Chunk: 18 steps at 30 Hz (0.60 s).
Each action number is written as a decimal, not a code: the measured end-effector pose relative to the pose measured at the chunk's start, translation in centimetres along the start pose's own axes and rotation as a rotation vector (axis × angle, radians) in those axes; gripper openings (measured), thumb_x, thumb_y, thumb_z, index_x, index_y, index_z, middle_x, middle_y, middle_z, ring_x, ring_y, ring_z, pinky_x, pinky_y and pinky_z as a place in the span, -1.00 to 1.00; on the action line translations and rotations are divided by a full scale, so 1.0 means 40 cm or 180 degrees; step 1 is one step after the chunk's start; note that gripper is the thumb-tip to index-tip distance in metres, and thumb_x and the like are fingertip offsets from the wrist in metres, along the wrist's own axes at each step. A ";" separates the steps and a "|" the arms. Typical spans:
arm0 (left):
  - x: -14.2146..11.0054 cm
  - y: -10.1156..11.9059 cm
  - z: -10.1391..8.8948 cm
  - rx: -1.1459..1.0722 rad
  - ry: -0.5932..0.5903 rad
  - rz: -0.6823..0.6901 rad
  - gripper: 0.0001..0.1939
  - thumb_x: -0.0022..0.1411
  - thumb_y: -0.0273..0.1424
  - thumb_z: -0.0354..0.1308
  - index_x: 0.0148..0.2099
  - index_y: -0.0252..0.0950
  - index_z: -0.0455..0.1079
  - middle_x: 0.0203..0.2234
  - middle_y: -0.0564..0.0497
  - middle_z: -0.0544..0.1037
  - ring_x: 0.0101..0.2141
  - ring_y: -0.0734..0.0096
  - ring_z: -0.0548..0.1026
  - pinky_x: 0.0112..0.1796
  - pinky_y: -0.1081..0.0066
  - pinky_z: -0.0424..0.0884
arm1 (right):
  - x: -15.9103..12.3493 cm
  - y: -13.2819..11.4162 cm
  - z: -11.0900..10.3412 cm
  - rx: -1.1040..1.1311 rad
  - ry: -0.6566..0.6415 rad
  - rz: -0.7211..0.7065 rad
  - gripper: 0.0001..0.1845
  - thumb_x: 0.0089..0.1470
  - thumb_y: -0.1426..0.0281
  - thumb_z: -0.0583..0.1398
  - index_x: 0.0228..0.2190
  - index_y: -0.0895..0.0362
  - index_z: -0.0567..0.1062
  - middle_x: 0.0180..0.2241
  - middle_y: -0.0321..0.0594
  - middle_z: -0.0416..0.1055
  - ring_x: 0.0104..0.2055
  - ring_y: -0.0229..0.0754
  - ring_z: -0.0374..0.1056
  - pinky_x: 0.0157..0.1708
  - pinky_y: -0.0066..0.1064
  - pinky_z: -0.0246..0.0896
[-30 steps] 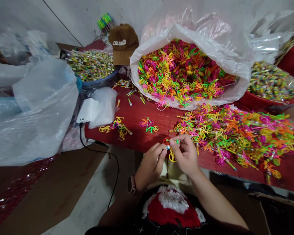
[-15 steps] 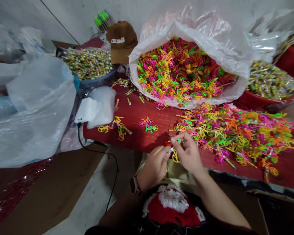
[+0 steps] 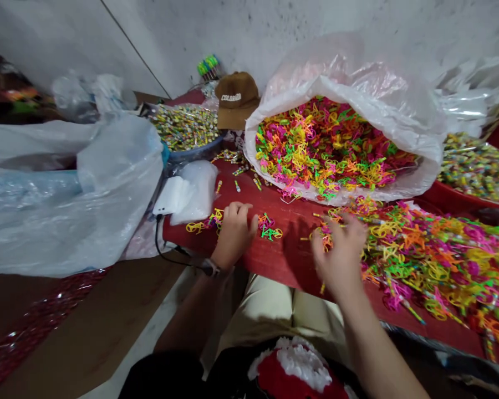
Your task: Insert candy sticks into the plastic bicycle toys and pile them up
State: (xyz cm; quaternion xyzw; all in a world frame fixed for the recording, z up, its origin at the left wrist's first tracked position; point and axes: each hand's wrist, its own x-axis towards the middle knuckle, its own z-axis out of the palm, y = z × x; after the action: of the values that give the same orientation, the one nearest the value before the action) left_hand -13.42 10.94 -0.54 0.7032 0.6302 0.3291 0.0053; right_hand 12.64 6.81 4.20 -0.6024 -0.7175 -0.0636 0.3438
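Red paint covers the counter [image 3: 266,263], where small plastic bicycle shapes lie in several lots. The left hand [image 3: 234,238] reaches over the left cluster [image 3: 195,227], its fingers bent down onto or just above it; whether they grip a piece, I cannot tell. The right hand [image 3: 341,257] hangs over the near end of the big pile [image 3: 432,249], blurred, its fingers loosely spread, with nothing visible in its grasp. Between the two hands sits the middle cluster [image 3: 269,228], magenta and green, just beside the left thumb. Behind the pile, the white sack [image 3: 399,105] gapes open, full of the same shapes, and a few printed tubes [image 3: 238,186] lie loose farther back. I judge this to be a moment between pieces, with the left hand at a fresh one and the right hand free; taking a single shape would call for a fine fingertip pinch that keeps tangled neighbours apart. Half a second ago both hands met at the counter's front edge around a piece with yellow and green parts. They have since separated, and that piece no longer shows between them.
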 end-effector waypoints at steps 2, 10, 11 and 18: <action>0.086 -0.043 0.016 0.0501 -0.0307 -0.0478 -0.64 0.44 -0.29 0.12 0.15 -0.43 0.41 0.08 -0.41 0.44 0.14 -0.17 0.40 0.20 -0.04 0.31 | -0.048 -0.078 0.077 0.0464 -0.0955 -0.0460 -0.55 0.33 0.29 0.19 0.19 0.07 0.53 0.33 0.11 0.30 0.39 0.23 0.15 0.30 0.17 0.17; 0.338 -0.173 0.107 0.1204 -0.0838 -0.1754 -0.45 0.46 -0.18 0.04 0.26 -0.54 0.32 0.20 -0.63 0.38 0.21 -0.43 0.36 0.10 -0.19 0.32 | -0.138 -0.133 0.241 0.0472 -0.1561 -0.0247 -0.41 0.38 0.28 0.18 0.37 0.06 0.36 0.48 0.15 0.08 0.53 0.31 -0.03 0.37 0.23 0.07; 0.343 -0.175 0.120 0.1220 -0.0838 -0.1753 -0.45 0.46 -0.19 0.02 0.29 -0.51 0.31 0.24 -0.62 0.35 0.22 -0.43 0.33 0.11 -0.21 0.31 | -0.138 -0.127 0.241 0.0471 -0.1546 -0.0253 -0.42 0.38 0.28 0.17 0.36 0.08 0.38 0.48 0.15 0.10 0.52 0.30 0.00 0.36 0.22 0.09; 0.380 -0.119 0.219 0.1081 -0.0963 -0.1321 -0.43 0.47 -0.21 -0.08 0.38 -0.39 0.29 0.33 -0.49 0.27 0.24 -0.33 0.29 0.13 -0.19 0.29 | -0.134 -0.124 0.233 0.0534 -0.1507 -0.0357 -0.48 0.38 0.33 0.13 0.31 0.10 0.42 0.41 0.07 0.25 0.43 0.23 0.15 0.36 0.22 0.09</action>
State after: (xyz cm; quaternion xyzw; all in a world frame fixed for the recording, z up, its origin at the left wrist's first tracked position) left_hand -13.67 29.01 -2.48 0.5913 0.7984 0.1026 0.0485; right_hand 4.46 5.82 -4.29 -0.5292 -0.8130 0.1200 0.2110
